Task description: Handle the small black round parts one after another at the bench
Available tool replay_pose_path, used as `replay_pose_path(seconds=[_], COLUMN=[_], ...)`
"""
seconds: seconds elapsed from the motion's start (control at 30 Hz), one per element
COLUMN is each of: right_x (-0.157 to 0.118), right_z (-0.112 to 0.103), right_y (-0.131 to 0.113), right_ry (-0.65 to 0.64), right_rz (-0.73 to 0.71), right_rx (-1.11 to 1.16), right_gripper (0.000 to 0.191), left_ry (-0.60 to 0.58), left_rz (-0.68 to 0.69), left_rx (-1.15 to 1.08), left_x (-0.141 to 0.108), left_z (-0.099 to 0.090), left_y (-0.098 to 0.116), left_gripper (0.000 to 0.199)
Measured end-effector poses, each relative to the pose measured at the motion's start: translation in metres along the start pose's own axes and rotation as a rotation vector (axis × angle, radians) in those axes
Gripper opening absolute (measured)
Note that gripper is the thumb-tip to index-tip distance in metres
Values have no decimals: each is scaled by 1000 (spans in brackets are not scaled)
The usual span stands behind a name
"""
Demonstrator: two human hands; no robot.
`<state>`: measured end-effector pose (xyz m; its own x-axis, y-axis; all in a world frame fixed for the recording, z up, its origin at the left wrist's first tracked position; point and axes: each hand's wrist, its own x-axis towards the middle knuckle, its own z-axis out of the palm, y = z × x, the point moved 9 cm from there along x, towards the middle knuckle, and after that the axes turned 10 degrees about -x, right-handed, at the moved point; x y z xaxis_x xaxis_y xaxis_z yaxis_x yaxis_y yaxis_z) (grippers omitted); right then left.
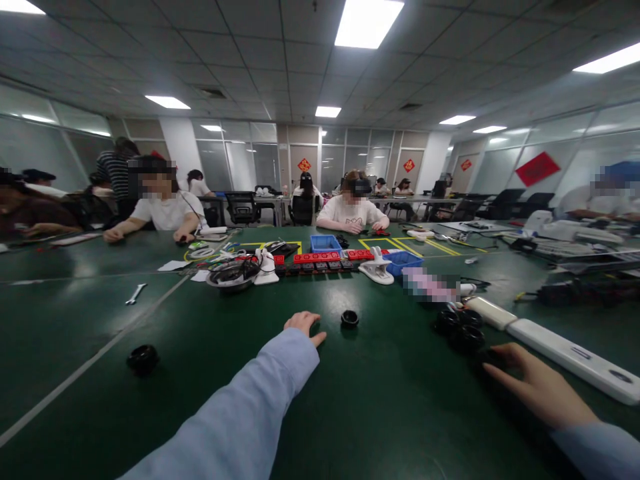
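Note:
My left hand (pixel 305 326) rests low over the green table (pixel 380 400), fingers apart and holding nothing. Just to its right, and apart from it, stands a small black round cup-like part (pixel 350 319) with a hollow top. On the right, my right hand (pixel 543 383) has its thumb and fingers curved round a dark piece, mostly hidden, which looks like another such part. Beside its fingertips sit several black round parts (pixel 467 337) in a cluster. Another black round part (pixel 143 360) lies alone far to the left.
A long white device (pixel 575 360) lies beyond my right hand. Red and black strips (pixel 317 261), white clamps (pixel 376 268), blue trays (pixel 325 244) and a cable-filled bowl (pixel 233 277) line the table's middle. A wrench (pixel 136 294) lies left. Co-workers sit opposite.

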<state>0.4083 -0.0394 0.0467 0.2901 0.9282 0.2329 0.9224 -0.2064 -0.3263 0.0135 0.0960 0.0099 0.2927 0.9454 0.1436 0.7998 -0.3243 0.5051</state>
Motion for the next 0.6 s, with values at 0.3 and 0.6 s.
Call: replay_pose_path(seconds=[0.3, 0.6], right_x=[30, 35], right_z=[1, -14], right_y=[48, 44], right_ry=[149, 299], right_rz=[94, 146], right_rx=[40, 53], right_gripper=[39, 43], left_ry=[-25, -175], left_rz=[14, -27], left_rx=[29, 85], left_x=[-2, -3], left_z=[5, 16], left_y=[0, 1], left_gripper=[48, 57])
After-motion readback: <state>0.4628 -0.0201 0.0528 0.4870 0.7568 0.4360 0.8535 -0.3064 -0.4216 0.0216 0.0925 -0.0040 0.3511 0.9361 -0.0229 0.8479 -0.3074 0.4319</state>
